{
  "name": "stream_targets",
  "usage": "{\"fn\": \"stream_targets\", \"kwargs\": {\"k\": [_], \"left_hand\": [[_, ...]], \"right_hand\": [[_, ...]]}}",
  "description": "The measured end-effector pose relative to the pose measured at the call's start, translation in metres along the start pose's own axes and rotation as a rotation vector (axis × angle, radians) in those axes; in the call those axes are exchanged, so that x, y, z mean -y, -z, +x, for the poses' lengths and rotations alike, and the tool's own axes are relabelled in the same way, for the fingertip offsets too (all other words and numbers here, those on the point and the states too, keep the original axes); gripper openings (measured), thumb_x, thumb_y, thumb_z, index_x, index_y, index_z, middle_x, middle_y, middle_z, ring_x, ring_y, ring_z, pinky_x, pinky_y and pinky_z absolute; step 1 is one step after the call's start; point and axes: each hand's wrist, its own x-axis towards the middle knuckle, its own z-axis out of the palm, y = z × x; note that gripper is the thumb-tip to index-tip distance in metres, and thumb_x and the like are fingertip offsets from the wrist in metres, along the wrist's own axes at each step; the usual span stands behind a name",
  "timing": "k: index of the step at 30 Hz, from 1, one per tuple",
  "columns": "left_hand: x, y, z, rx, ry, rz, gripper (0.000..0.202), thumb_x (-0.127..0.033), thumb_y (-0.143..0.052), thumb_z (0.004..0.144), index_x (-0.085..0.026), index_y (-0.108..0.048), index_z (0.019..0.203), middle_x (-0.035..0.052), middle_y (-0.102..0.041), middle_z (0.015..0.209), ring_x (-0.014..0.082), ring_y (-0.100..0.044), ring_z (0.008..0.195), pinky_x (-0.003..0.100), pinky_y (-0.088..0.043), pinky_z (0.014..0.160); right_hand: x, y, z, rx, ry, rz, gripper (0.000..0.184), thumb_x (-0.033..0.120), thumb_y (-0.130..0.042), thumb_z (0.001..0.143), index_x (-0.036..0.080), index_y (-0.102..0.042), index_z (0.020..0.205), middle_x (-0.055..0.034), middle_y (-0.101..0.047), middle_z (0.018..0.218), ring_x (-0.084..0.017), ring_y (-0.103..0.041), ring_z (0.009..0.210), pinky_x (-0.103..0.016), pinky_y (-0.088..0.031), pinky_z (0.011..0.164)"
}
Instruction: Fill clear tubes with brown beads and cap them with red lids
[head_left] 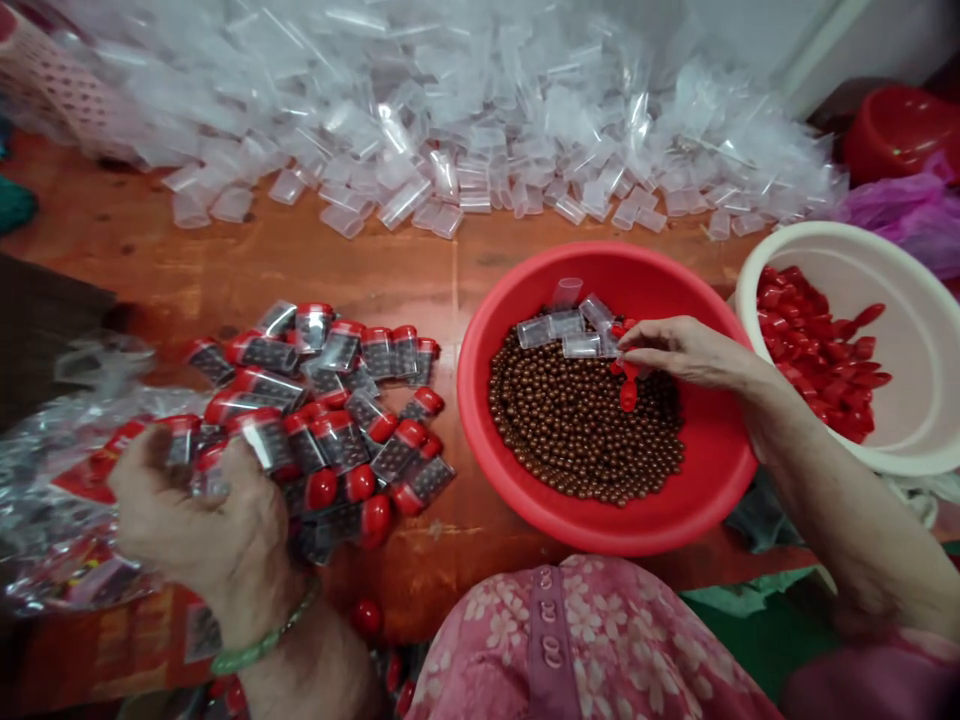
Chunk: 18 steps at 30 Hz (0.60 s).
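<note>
My left hand (199, 525) rests curled on a heap of filled clear vials with red caps (337, 410) on the orange table, its fingers closed on some of them. My right hand (686, 350) reaches into a red basin (525, 500) of small brown beads (581, 420), fingers pinched around red caps (626, 365) next to a few empty clear vials (566, 330) lying on the beads.
A cream basin (922, 450) at the right holds loose red caps (810, 340). A big pile of empty clear vials (465, 110) spreads across the table's far side. Crinkled plastic bags (52, 480) lie at the left. A red bowl (900, 130) sits far right.
</note>
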Motion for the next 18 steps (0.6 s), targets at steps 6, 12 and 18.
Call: {"fn": "stream_targets", "kwargs": {"k": [6,12,18], "left_hand": [[-0.101,-0.008,-0.042,0.54,-0.107,-0.35,0.037,-0.033,-0.062,0.096,-0.032,-0.063,0.133,-0.0031,-0.07,0.13,0.0256,-0.068,0.115,0.05,-0.055,0.104],[-0.173,-0.032,-0.08,0.906,-0.549,-0.53,0.058,-0.037,-0.073,0.09,-0.015,-0.052,0.138,0.0156,-0.071,0.129,0.0254,-0.072,0.113,0.041,-0.064,0.097],[-0.175,-0.041,-0.088,0.87,-0.634,-0.451,0.032,-0.021,-0.063,0.095,-0.01,-0.058,0.125,0.0168,-0.076,0.114,0.0262,-0.076,0.103,0.039,-0.066,0.088]], "right_hand": [[0.017,-0.009,0.002,-0.146,-0.043,0.335,0.038,0.049,-0.077,0.076,0.017,-0.069,0.094,-0.0007,-0.066,0.072,-0.012,-0.056,0.06,-0.026,-0.044,0.057],[0.04,-0.034,-0.001,-0.184,0.024,0.482,0.041,0.056,-0.075,0.079,0.017,-0.066,0.089,0.0012,-0.065,0.068,-0.01,-0.055,0.055,-0.026,-0.043,0.055],[0.037,-0.029,-0.004,-0.041,0.058,-0.352,0.023,0.041,-0.062,0.092,0.02,-0.065,0.083,-0.0014,-0.065,0.069,-0.016,-0.059,0.064,-0.028,-0.039,0.06]]}}
